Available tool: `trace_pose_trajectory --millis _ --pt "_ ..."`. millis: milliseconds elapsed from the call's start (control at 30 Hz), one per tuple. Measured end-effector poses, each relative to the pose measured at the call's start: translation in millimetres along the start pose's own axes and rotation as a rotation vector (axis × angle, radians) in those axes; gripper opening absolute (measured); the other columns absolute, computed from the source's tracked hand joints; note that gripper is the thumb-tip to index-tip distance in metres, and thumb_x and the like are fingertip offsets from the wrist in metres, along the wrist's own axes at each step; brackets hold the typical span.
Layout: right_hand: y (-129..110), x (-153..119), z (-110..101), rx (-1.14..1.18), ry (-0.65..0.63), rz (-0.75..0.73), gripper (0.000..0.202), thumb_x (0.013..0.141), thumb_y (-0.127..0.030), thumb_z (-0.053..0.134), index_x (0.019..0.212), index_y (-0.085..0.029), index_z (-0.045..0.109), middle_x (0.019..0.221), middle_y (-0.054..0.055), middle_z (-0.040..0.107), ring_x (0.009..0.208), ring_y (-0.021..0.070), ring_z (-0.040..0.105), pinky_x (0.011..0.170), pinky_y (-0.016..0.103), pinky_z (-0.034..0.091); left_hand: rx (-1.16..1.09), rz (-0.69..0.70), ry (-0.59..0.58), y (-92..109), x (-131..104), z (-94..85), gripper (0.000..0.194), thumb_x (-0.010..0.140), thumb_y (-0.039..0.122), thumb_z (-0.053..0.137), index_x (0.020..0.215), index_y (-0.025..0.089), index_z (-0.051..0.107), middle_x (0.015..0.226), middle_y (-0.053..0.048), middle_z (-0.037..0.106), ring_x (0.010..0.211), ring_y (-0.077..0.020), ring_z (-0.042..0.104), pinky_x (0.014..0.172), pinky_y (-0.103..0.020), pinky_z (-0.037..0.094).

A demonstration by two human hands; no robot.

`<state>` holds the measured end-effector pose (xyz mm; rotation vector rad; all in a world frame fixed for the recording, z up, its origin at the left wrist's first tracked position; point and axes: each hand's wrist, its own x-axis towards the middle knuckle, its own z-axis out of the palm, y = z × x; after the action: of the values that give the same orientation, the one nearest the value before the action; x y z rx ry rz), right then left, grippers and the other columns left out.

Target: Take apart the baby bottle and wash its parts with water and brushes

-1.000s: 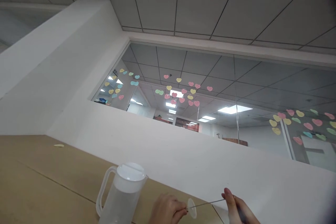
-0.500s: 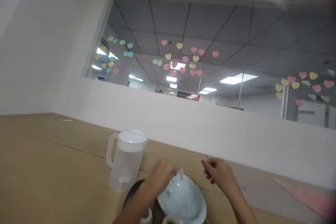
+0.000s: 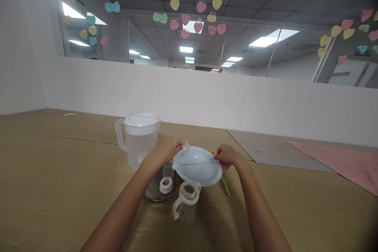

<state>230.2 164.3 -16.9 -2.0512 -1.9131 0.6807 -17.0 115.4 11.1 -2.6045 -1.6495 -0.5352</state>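
Observation:
My left hand (image 3: 168,150) is closed in a pinch at the left rim of a white bowl (image 3: 201,175). A small whitish, translucent piece (image 3: 186,145) shows at its fingertips; its kind is unclear. On the other side, my right hand (image 3: 228,156) pinches one end of a thin grey stick (image 3: 199,163), which reaches leftward over the bowl. In front of the bowl stands a clear bottle with a white handle (image 3: 187,202), its mouth uncovered. A smaller clear bottle with a white collar (image 3: 166,186) is beside it, partly behind my left forearm.
A lidded translucent pitcher (image 3: 141,138) stands behind my left forearm. Under the small bottle is a round metal tray (image 3: 156,195). A green and yellow tool (image 3: 225,186) lies partly under the bowl. Pink sheet (image 3: 339,165) lies at right; a white wall (image 3: 191,92) closes off the back.
The view has tilted down, bringing the bottles into sight. My right hand has come in to the bowl's right rim, and the stick now lies across over the bowl.

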Motion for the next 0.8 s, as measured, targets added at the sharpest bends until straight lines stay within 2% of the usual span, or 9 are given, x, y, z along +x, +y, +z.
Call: trace_pose_trajectory --millis 133,267,367,467,600,700,800 --pt "-1 -3 2 -0.063 -0.032 0.017 0.006 0.072 -0.004 0.055 0.070 -0.008 0.059 0.048 0.004 0.057 0.042 0.0135 0.057 0.044 0.019 0.045 0.031 -0.058 -0.113 -1 -1 3.3 0.022 0.079 0.020 0.050 0.063 0.014 0.063 0.065 -0.007 0.063 0.060 -0.0155 0.055 0.051 -0.023 0.027" --pt "0 -3 2 -0.108 -0.040 0.026 0.005 0.071 -0.004 0.055 0.071 -0.007 0.059 0.053 0.006 0.059 0.044 0.0161 0.059 0.044 0.022 0.046 0.025 -0.140 -0.179 -5 -4 1.3 0.020 0.078 0.019 0.049 0.065 0.014 0.065 0.068 -0.007 0.064 0.064 -0.0169 0.057 0.058 -0.024 0.035" --pt "-4 -9 -5 -0.128 -0.007 0.031 0.009 0.073 -0.010 0.056 0.081 -0.006 0.059 0.066 0.012 0.063 0.047 0.0185 0.060 0.043 0.025 0.045 0.021 -0.265 -0.333 -13 -5 3.4 0.018 0.070 0.013 0.054 0.054 0.012 0.062 0.060 -0.009 0.063 0.059 -0.0192 0.059 0.060 -0.027 0.042" --pt "-17 -31 -17 -0.088 0.121 -0.048 0.021 0.078 -0.020 0.055 0.097 -0.010 0.057 0.089 0.012 0.064 0.058 0.0165 0.062 0.044 0.022 0.043 -0.005 -0.412 -0.532 -23 -4 12.6 0.021 0.063 0.009 0.057 0.042 0.012 0.056 0.052 -0.010 0.062 0.055 -0.0208 0.059 0.057 -0.028 0.046" --pt "-43 -77 -31 0.111 0.369 -0.336 0.023 0.084 -0.034 0.051 0.097 -0.017 0.058 0.091 0.007 0.063 0.066 0.0136 0.061 0.049 0.020 0.041 -0.040 -0.537 -0.705 -32 0 28.8 0.025 0.063 0.009 0.056 0.038 0.013 0.054 0.048 -0.011 0.061 0.054 -0.0222 0.060 0.053 -0.027 0.048" --pt "-54 -102 -34 0.140 0.401 -0.418 0.022 0.084 -0.037 0.051 0.092 -0.019 0.061 0.089 0.004 0.063 0.068 0.0137 0.061 0.052 0.021 0.041 -0.055 -0.562 -0.725 -34 1 31.0 0.020 0.061 0.013 0.059 0.041 0.013 0.057 0.049 -0.011 0.062 0.053 -0.0228 0.060 0.052 -0.028 0.048" --pt "-56 -109 -34 0.134 0.406 -0.423 0.021 0.084 -0.037 0.051 0.089 -0.019 0.062 0.086 0.004 0.064 0.067 0.0137 0.060 0.053 0.021 0.041 -0.054 -0.538 -0.654 -32 -4 16.2 0.017 0.062 0.011 0.056 0.044 0.011 0.057 0.053 -0.013 0.063 0.050 -0.0211 0.058 0.052 -0.028 0.046"
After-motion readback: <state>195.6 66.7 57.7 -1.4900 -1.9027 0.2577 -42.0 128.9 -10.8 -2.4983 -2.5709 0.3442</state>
